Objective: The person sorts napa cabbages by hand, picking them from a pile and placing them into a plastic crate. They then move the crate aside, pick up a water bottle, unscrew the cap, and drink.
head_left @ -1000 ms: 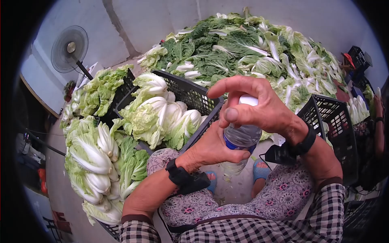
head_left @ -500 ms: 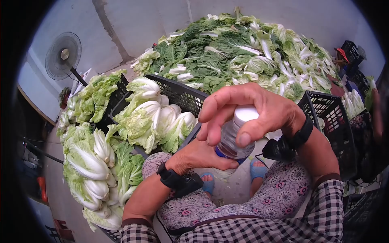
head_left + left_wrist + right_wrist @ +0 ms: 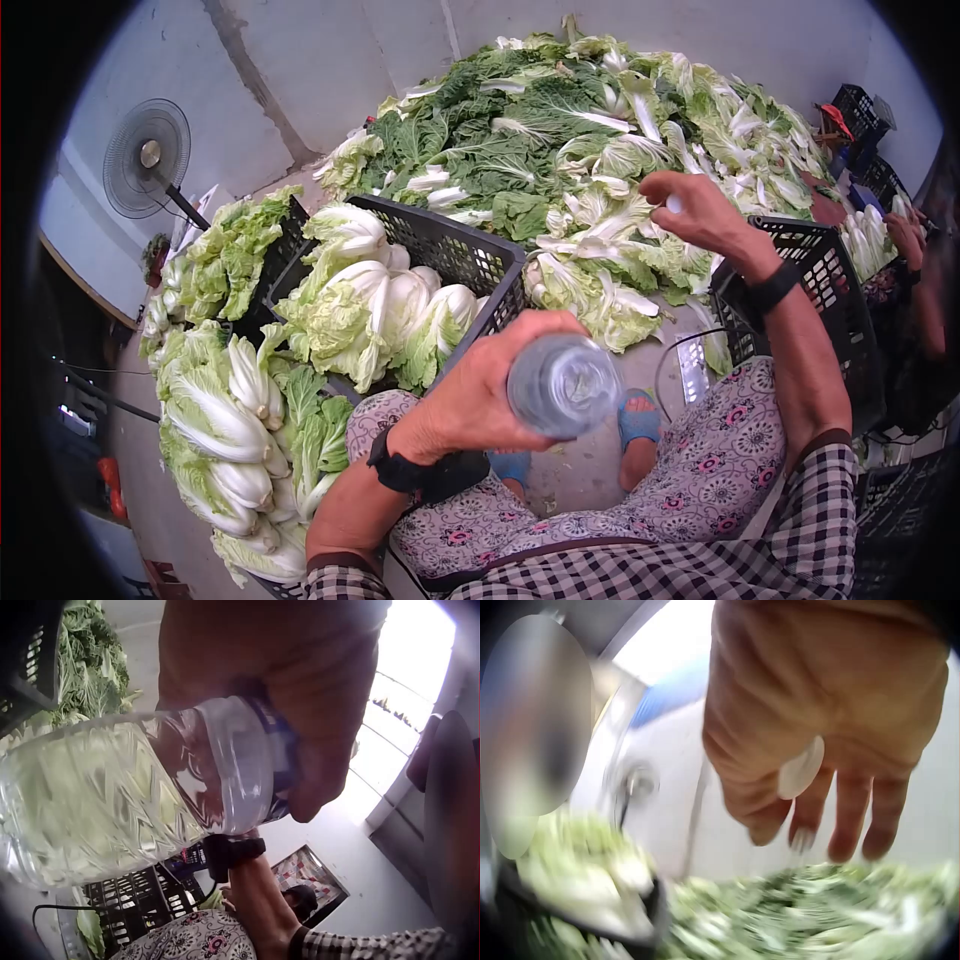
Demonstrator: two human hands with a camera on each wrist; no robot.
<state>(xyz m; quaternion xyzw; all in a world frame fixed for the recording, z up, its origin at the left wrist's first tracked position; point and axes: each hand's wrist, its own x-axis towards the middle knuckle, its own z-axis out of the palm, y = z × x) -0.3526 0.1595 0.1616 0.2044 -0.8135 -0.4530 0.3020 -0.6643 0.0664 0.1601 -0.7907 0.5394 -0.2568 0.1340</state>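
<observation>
My left hand (image 3: 490, 385) grips a clear plastic bottle (image 3: 566, 388), its base turned up toward the head camera. In the left wrist view the bottle (image 3: 97, 795) lies sideways, with the hand (image 3: 277, 682) curled round its blue-labelled part; the neck is hidden. Out to the right, apart from the bottle, my right hand (image 3: 705, 212) pinches a small white cap (image 3: 674, 204). The right wrist view shows the cap (image 3: 801, 769) between thumb and fingers of that hand (image 3: 821, 712), the other fingers hanging down.
A black crate (image 3: 505, 290) of cabbages stands left of the legs, more cabbages (image 3: 215, 400) beside it. Another black crate (image 3: 830, 300) stands at right. A large leaf heap (image 3: 500, 150) lies ahead, a fan (image 3: 148, 158) at back left, another person's arm (image 3: 925, 300) at far right.
The right hand has left the bottle top and moved up and right with the cap. The left hand has tilted the bottle so its base faces the head camera.
</observation>
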